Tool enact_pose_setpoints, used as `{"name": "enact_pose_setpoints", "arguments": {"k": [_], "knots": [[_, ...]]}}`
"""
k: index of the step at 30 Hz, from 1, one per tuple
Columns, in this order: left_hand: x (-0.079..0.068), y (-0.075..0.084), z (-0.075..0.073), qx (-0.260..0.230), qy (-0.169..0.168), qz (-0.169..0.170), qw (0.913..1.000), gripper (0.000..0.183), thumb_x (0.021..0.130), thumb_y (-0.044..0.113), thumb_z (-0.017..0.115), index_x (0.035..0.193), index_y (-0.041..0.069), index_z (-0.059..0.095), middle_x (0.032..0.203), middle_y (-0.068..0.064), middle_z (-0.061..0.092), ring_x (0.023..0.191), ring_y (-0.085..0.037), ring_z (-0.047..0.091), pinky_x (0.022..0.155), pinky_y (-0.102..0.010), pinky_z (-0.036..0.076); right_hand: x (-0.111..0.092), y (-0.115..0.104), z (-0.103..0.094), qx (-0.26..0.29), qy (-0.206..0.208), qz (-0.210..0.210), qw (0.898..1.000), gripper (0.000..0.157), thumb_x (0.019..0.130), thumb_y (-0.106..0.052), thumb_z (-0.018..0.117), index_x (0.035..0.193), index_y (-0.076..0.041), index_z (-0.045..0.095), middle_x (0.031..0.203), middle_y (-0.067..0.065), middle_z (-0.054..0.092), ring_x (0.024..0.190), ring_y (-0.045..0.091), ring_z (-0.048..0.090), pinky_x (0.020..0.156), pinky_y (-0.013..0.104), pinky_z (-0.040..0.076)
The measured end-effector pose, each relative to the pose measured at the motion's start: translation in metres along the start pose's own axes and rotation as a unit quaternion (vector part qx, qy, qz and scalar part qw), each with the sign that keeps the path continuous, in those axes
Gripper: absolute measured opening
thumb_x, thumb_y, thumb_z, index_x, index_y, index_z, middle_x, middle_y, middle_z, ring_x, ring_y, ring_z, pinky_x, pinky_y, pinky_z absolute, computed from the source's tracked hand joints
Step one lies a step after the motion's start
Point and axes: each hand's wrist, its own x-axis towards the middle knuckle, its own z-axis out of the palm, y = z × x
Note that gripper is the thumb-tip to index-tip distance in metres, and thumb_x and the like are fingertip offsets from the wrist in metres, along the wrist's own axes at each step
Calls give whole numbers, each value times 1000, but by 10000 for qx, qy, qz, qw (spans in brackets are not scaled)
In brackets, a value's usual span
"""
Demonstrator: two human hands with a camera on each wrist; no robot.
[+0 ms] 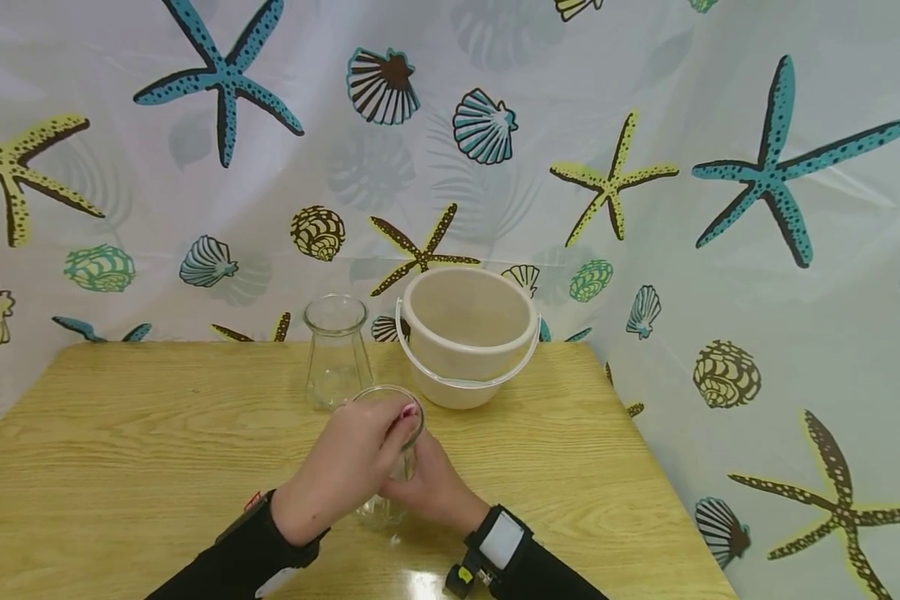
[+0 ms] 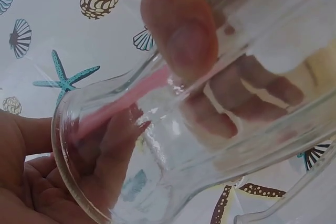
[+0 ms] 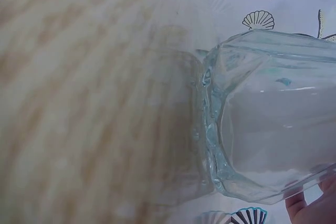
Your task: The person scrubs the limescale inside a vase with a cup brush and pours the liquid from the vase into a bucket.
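Note:
A clear glass vase [image 1: 381, 512] with faceted sides and a flared rim stands at the front middle of the table, upright in the head view. My right hand [image 1: 438, 487] grips its side, thumb and fingers on opposite sides of the glass in the left wrist view. Over the mouth is my left hand [image 1: 352, 454], its fingers partly inside the rim. It pinches a slim pink strip [image 2: 126, 98], which runs down inside the neck; its kind is unclear. The right wrist view shows the vase's thick base [image 3: 212, 129] at the tabletop.
Behind stands a second glass vase [image 1: 336, 362], with a cream bucket [image 1: 450, 393] and its handle to the right. A curtain [image 1: 510, 208] printed with starfish and shells hangs along the back and right edges of the wooden table [image 1: 157, 425].

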Motion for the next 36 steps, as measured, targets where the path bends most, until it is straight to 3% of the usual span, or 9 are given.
{"name": "enact_pose_setpoints", "arguments": {"k": [9,20,31,36], "knots": [[-1,-3,-6,-153,-265,-74,9995,20,95,14,60,77,16,53,62,6,46,51,-3,42,47,-21,40,0,2,0,218,-49,62,9997,59,83,-12,69,132,-23,39,121,-5,51,110,16,47,97,40,40],[1,3,-12,439,-507,31,9977,24,97,16,57,74,16,50,59,6,42,51,-5,38,48,-22,36,2,-1,2,-20,29,-66,10000,61,80,-7,70,132,-18,40,122,-3,51,112,16,46,97,39,40],[5,3,-13,769,-332,237,9962,18,96,14,57,79,12,57,58,7,45,49,-6,40,46,-23,39,2,-2,1,-18,49,-39,10000,72,79,-10,73,139,-23,35,131,-4,48,121,16,40,106,43,31],[5,-2,-8,690,-263,252,9970,10,96,12,57,86,10,62,67,4,57,54,-5,46,49,-23,44,0,4,2,-15,116,-19,9999,74,80,-14,74,141,-25,34,133,-5,47,123,16,39,105,46,31]]}}
